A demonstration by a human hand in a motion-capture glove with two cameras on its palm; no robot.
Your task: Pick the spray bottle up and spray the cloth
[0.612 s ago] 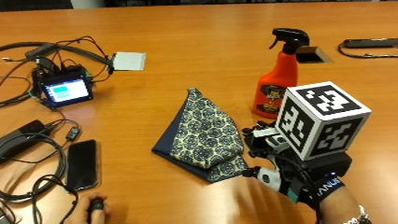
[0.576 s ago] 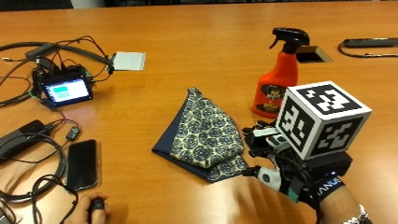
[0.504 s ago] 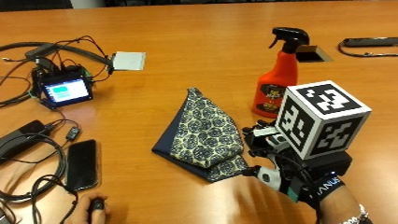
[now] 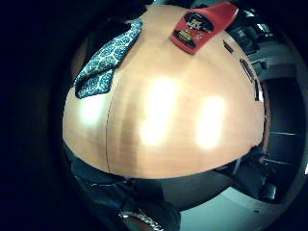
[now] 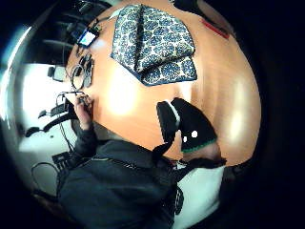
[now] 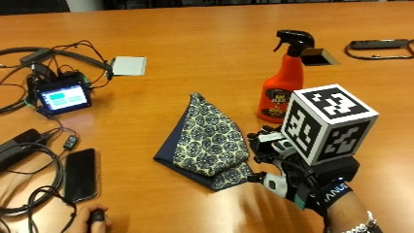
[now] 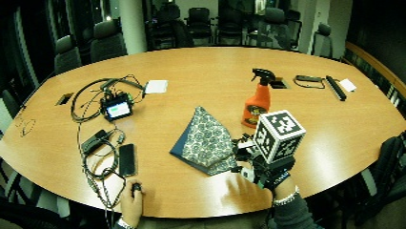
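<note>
1. Orange plastic spray bottle with black trigger head upright on the wooden oval table, untouched, well behind the gloved hand.
2. Folded patterned cloth, cream and navy medallion print over a dark blue underside, flat on the table, just left of the bottle, apart from it.
3. Right hand in black glove low over the table at the near edge, beside the cloth's near corner, not touching bottle or cloth.
4. Fingers: cannot tell whether apart or together; hidden under the rig in the outside views. Thumb-side palm view gives only one dark gloved digit over bare wood, nothing held against it.
5. Little-finger-side palm view: bottle and cloth both lying ahead on the table, clear of the palm.
6. Left of the cloth: black phone flat on the table, small lit screen device among black cables, white square pad beyond.
7. Bare left hand resting at the near table edge by the cables.
</note>
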